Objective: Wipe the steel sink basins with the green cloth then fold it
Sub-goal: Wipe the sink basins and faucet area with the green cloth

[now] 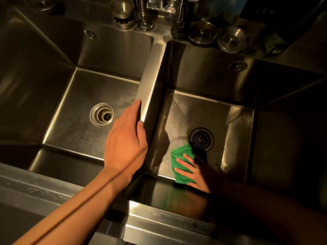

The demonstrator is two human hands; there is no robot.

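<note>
Dim steel right basin floor [177, 112], beside the drain [201, 139]: the green cloth [180, 160] is pressed down by the right hand [192, 174], fingers spread. The left hand [123, 138] is rested, fingers straight, on the divider [152, 76]. Wiping is judged underway; even sweeps are needed next.

Nothing really readable here, tbh. The only thing close to writing is a faint pale scribble on the dark boxy container [281, 20] in the back right corner, behind the round steel strainer cups [231, 38]. It's too dim and blurry to make out a single character.
</note>
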